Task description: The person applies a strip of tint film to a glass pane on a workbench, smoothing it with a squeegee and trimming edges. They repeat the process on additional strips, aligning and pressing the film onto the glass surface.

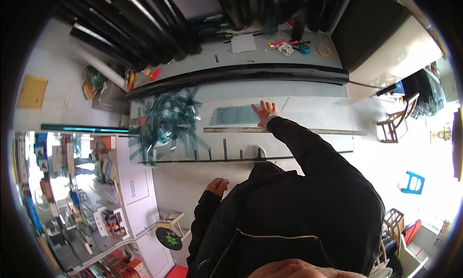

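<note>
On the glass-topped table (pixel 318 104) lies a flat rectangular piece of blue-green tinted film (pixel 234 115). My right hand (pixel 265 111) reaches over it from the near side, fingers spread, touching down at the film's right end. A long, straight ruler (pixel 308 131) runs left to right just nearer than the film, under my right wrist. My left hand (pixel 217 186) is off the table, in front of its near edge, with the fingers curled in. Whether anything is inside that hand is hidden. A tangled heap of tinted film strips (pixel 170 113) covers the table's left part.
A long black roll (pixel 241 78) lies across the back of the table. Behind it are a blue tape measure (pixel 304 48), a tape ring (pixel 323 49) and a white gridded sheet (pixel 243 43). Dark film rolls (pixel 113 39) lean at the back left. A glass display case (pixel 91 201) stands left.
</note>
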Demonstrator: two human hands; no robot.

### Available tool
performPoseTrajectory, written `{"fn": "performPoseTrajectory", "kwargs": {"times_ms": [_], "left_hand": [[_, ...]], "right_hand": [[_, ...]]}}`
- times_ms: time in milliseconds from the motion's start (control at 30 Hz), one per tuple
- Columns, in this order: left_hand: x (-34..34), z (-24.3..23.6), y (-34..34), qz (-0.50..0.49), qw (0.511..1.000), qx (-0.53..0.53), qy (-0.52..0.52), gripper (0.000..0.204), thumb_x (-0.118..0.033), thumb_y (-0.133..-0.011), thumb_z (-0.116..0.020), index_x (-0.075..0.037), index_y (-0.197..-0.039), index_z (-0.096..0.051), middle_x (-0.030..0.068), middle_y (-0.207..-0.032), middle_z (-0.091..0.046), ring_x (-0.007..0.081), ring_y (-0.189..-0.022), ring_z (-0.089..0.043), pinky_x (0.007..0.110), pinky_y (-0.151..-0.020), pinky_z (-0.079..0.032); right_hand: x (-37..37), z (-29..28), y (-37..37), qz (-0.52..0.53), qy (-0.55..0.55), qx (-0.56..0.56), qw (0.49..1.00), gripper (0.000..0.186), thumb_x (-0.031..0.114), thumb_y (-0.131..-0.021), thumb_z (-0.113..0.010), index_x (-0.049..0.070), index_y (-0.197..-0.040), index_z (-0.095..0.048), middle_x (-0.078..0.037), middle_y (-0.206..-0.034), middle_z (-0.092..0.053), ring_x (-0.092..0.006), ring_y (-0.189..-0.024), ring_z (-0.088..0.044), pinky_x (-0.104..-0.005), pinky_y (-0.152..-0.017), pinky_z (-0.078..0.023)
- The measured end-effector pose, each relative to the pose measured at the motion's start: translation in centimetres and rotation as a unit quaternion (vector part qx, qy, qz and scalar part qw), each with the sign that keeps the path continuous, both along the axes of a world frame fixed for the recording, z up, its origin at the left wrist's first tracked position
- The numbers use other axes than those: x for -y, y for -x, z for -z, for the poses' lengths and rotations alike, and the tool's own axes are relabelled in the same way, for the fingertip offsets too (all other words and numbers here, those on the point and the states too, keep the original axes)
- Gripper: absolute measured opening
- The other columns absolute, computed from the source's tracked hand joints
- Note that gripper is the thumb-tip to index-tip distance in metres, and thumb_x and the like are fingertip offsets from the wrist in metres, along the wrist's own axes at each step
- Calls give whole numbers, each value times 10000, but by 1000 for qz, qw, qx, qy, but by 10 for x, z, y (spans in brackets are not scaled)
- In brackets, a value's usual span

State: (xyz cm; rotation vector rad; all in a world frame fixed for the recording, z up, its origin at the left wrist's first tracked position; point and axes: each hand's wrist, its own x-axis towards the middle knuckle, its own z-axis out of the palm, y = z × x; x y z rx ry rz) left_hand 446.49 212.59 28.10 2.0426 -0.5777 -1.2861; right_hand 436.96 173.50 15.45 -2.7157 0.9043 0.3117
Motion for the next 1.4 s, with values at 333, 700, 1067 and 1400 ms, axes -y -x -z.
{"fn": "performPoseTrajectory", "kwargs": {"times_ms": [333,700,1067,1400], "left_hand": [[94,59,-69,164,983,-69,37,316,-346,-966,-559,-38,-954,-630,1,-794,-622,89,-723,-563,256,-697,-463],[173,98,-63,5,797,-598,-84,799,-688,-790,-593,-219,-1390,-351,102,-1234,-530,247,-1019,-574,399,-816,-527],[171,111,-29,14,806,-591,-4,660,-653,-815,-598,-55,-1095,-583,75,-962,-668,176,-820,-673,258,-608,-560],[137,121,-85,-162,932,-246,209,287,-111,-860,-722,-103,-1115,-591,-12,-739,-605,88,-551,-536,224,-469,-418]], "right_hand": [[-12,46,50,310,-257,216,889,322,187,-849,-546,85,-1150,-593,-183,-1090,-614,-383,-1007,-605,-439,-847,-498],[-127,-49,69,445,-631,479,418,438,373,-958,-566,-4,-1179,-572,-157,-1033,-670,-286,-930,-665,-453,-834,-543],[-157,-94,77,423,-589,602,334,475,375,-966,-558,-29,-1216,-558,-169,-1117,-651,-298,-1047,-629,-439,-927,-498],[-124,-12,113,487,-609,532,332,215,269,-897,-681,69,-957,-629,-110,-902,-695,-279,-831,-687,-418,-740,-541]]}}
